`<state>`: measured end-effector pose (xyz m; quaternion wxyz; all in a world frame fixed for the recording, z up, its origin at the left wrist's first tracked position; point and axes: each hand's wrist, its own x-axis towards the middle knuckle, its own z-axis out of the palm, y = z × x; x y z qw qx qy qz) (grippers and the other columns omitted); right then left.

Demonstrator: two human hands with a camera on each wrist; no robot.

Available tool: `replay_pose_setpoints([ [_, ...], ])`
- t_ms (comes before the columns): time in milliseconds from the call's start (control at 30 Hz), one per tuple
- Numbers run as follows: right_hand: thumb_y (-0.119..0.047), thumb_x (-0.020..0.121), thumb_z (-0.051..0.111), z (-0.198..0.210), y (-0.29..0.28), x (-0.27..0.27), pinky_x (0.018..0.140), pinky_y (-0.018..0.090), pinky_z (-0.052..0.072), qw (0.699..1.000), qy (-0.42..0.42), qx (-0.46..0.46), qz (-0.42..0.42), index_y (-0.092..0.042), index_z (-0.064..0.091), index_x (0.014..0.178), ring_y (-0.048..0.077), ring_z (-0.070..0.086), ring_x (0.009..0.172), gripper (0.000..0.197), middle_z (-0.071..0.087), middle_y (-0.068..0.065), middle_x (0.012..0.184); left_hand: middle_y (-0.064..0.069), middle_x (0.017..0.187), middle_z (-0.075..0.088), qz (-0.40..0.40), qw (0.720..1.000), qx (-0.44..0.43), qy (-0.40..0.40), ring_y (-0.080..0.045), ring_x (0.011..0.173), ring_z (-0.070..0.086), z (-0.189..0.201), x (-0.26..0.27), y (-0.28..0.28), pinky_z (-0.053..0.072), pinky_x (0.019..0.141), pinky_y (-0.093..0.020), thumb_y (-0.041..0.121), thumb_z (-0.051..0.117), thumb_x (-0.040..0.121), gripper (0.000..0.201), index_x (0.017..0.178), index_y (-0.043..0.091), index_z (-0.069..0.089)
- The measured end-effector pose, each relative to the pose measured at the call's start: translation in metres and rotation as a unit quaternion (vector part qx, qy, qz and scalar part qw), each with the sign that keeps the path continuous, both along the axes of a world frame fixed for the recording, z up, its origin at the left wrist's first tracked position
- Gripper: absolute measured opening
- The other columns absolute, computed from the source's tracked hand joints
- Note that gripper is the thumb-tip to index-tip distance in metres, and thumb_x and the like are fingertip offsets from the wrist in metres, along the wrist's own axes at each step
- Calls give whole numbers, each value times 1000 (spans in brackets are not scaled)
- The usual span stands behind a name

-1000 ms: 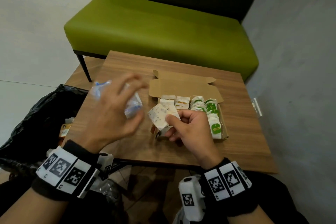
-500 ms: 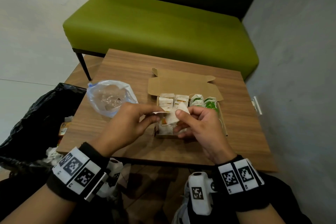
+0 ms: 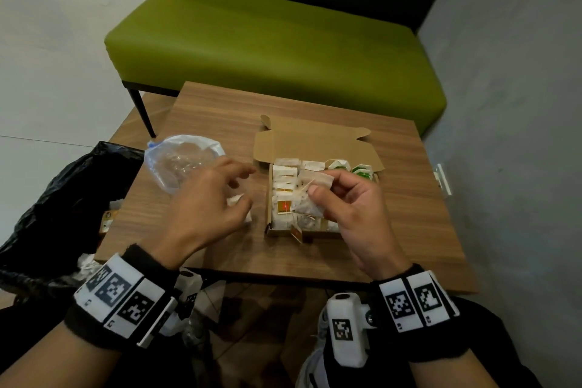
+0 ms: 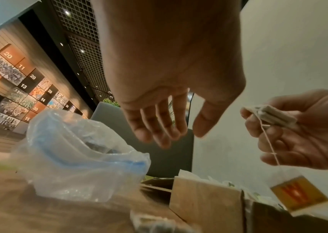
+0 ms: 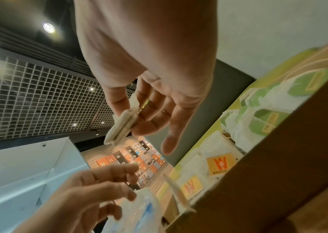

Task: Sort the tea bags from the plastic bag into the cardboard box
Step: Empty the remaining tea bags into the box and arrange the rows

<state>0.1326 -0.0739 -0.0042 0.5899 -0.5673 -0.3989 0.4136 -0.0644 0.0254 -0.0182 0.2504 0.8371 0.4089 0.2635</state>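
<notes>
The cardboard box point(image 3: 269, 198) lies open on the wooden table, holding rows of white tea bags with orange tags point(image 5: 220, 164) on the left and green tags point(image 5: 262, 123) on the right. Above its left half my right hand point(image 3: 321, 186) pinches a speckled tea bag point(image 3: 304, 203) between thumb and fingers; its orange tag point(image 4: 298, 197) dangles on a string. My left hand point(image 3: 248, 187) hovers open, fingers relaxed, between the box and the crumpled clear plastic bag point(image 3: 182, 161). A loose tea bag point(image 3: 237, 200) lies on the table under its fingers.
A green bench point(image 3: 267, 47) stands behind the table. A black bin bag point(image 3: 63, 198) with rubbish sits at the table's left edge. A grey wall point(image 3: 519, 135) runs along the right. The box lid point(image 3: 315, 145) stands open toward the bench.
The plastic bag went from my left hand onto the table. Both hands then met at the tea bags; now the left has let go and drawn back left, open.
</notes>
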Motion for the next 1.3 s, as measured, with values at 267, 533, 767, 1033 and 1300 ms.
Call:
replay_pose_setpoints([
  [267,-1,83,75,-8,3,-12,72,27,59,996,-88,16,23,-7,74,94,22,71,85,13,75,8,90,5,91,75,-111,965,-152,-182,-16,84,71,4,14,-13,58,74,-40,39,66,91,24,105,21,74],
  [533,-16,77,84,-5,-2,-18,68,23,56,980,-109,-79,145,-27,69,103,7,69,80,32,74,-8,88,-3,67,70,-74,915,-226,-325,-13,61,63,7,19,-14,52,60,-27,21,72,86,10,82,12,73],
  [767,-34,85,73,-23,6,-32,64,39,51,959,-203,-67,184,-26,77,100,14,59,66,17,66,-4,69,4,57,64,-44,893,-251,-370,-15,56,55,9,17,-10,48,61,-26,20,70,85,19,84,1,68],
  [1033,-29,85,74,-20,5,-31,68,53,53,960,-189,-80,189,-23,77,84,40,63,76,7,72,12,81,-4,76,75,8,905,-203,-375,-12,71,72,14,14,-9,55,67,-21,18,70,83,9,85,9,70],
  [1300,-20,88,74,-18,2,-13,56,22,48,954,-195,-132,184,-21,78,91,3,58,58,5,70,-11,65,0,74,74,88,917,-171,-349,-9,69,70,13,10,-2,54,65,-19,13,66,92,8,87,8,70],
])
